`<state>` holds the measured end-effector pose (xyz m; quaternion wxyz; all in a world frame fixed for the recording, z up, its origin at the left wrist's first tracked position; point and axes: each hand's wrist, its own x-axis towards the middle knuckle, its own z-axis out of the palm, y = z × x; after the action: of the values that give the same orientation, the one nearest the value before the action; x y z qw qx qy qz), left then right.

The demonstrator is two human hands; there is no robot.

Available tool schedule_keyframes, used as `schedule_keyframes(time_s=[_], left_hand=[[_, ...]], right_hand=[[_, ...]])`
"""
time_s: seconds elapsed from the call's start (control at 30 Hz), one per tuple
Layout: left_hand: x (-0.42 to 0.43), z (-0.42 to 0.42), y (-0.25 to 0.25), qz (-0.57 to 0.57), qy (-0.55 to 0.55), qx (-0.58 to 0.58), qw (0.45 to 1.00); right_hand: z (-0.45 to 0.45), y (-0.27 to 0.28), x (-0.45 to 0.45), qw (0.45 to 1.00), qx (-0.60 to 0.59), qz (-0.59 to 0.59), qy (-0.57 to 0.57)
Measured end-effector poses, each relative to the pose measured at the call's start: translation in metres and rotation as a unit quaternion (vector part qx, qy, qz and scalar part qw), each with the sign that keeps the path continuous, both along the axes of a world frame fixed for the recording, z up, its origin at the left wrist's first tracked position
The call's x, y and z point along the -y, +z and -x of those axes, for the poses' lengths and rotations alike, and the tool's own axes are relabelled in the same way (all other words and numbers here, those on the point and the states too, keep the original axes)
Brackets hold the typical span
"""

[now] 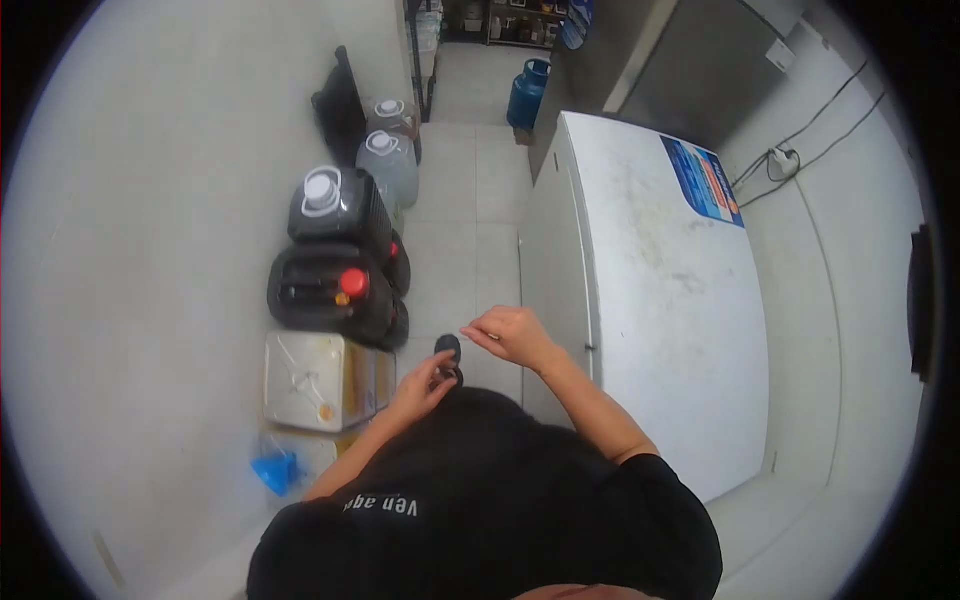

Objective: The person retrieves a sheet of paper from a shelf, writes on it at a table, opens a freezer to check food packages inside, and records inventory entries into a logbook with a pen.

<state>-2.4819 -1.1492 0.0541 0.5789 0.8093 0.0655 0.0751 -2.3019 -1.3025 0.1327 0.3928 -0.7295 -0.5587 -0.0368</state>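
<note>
My left hand (425,388) is held in front of my body, with thumb and fingers loosely curved and apart and nothing visible in it. To its right and a little farther forward is my right hand (508,335), its fingers bent and pressed together. Whether something small sits in that pinch I cannot make out. Below the hands a dark shoe (449,347) shows on the tiled floor. The two hands are apart from each other, and neither touches the containers or the freezer.
Along the left wall stand a square tin (305,380), a dark jug with a red cap (310,285), another dark jug (350,215), a clear jug (395,165) and a blue funnel (275,470). A white chest freezer (670,330) flanks the right. Ahead stands a blue gas cylinder (527,95).
</note>
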Motion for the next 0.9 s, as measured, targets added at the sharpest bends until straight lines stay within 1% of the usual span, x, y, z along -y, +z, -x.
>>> schedule_keyframes(time_s=[0.07, 0.1, 0.17, 0.2, 0.23, 0.27, 0.3, 0.33, 0.37, 0.4, 0.43, 0.47, 0.53, 0.57, 0.6, 0.63, 0.67, 0.73, 0.77, 0.8, 0.83, 0.87, 0.9], left_hand=[[-0.053, -0.079, 0.012, -0.121, -0.017, 0.034, 0.992], [-0.076, -0.120, 0.031, -0.130, -0.003, 0.060, 0.990], [-0.119, -0.202, 0.068, -0.102, 0.004, 0.103, 0.989], [-0.137, -0.240, 0.081, -0.128, 0.008, 0.127, 0.984], [-0.150, -0.274, 0.100, -0.125, 0.006, 0.129, 0.984], [-0.162, -0.309, 0.120, -0.119, 0.002, 0.162, 0.980], [-0.172, -0.346, 0.132, -0.114, -0.003, 0.196, 0.974], [-0.183, -0.382, 0.130, -0.102, -0.014, 0.230, 0.968], [-0.191, -0.416, 0.135, -0.102, -0.025, 0.231, 0.967], [-0.196, -0.448, 0.141, -0.086, -0.038, 0.248, 0.964], [-0.201, -0.479, 0.140, -0.070, -0.050, 0.264, 0.961], [-0.214, -0.536, 0.127, -0.069, -0.060, 0.260, 0.961], [-0.230, -0.600, 0.126, -0.117, -0.154, 0.304, 0.933], [-0.237, -0.630, 0.127, -0.122, -0.156, 0.310, 0.930], [-0.242, -0.655, 0.125, -0.096, -0.165, 0.259, 0.947], [-0.253, -0.681, 0.129, -0.071, -0.177, 0.204, 0.960], [-0.266, -0.707, 0.132, -0.070, -0.181, 0.184, 0.964], [-0.303, -0.762, 0.144, -0.086, -0.180, 0.194, 0.961], [-0.323, -0.784, 0.148, -0.098, -0.174, 0.205, 0.958], [-0.344, -0.809, 0.151, -0.104, -0.137, 0.234, 0.957], [-0.367, -0.831, 0.147, -0.098, -0.137, 0.232, 0.958], [-0.391, -0.848, 0.137, -0.047, -0.069, 0.181, 0.980], [-0.411, -0.868, 0.127, 0.000, -0.003, 0.126, 0.992]], right_hand=[[-0.040, 0.002, -0.034, 1.000, -0.016, -0.005, -0.023], [-0.062, 0.005, -0.049, 0.999, -0.029, -0.009, -0.040], [-0.123, 0.030, -0.072, 0.999, -0.011, -0.002, -0.051], [-0.153, 0.045, -0.080, 0.998, 0.001, -0.001, -0.058], [-0.184, 0.058, -0.090, 0.995, -0.015, -0.013, -0.098], [-0.221, 0.071, -0.099, 0.989, -0.029, -0.031, -0.139], [-0.262, 0.084, -0.103, 0.983, 0.032, -0.040, -0.178], [-0.306, 0.095, -0.103, 0.971, 0.089, -0.048, -0.218], [-0.350, 0.106, -0.103, 0.959, 0.072, -0.094, -0.256], [-0.392, 0.123, -0.103, 0.939, 0.113, -0.154, -0.285], [-0.434, 0.139, -0.099, 0.926, 0.137, -0.156, -0.316], [-0.491, 0.183, -0.108, 0.908, 0.014, -0.199, -0.368], [-0.566, 0.210, -0.118, 0.886, 0.099, -0.242, -0.382], [-0.605, 0.226, -0.124, 0.871, 0.150, -0.251, -0.395], [-0.646, 0.243, -0.129, 0.867, 0.154, -0.259, -0.397], [-0.687, 0.256, -0.136, 0.855, 0.204, -0.239, -0.412], [-0.727, 0.267, -0.144, 0.842, 0.250, -0.214, -0.428], [-0.818, 0.293, -0.163, 0.826, 0.296, -0.176, -0.445], [-0.869, 0.303, -0.170, 0.796, 0.367, -0.139, -0.461], [-0.920, 0.315, -0.175, 0.758, 0.440, -0.101, -0.471], [-0.962, 0.330, -0.181, 0.765, 0.388, -0.080, -0.508], [-1.001, 0.345, -0.188, 0.768, 0.333, -0.058, -0.544], [-1.045, 0.355, -0.191, 0.722, 0.373, -0.005, -0.582]])
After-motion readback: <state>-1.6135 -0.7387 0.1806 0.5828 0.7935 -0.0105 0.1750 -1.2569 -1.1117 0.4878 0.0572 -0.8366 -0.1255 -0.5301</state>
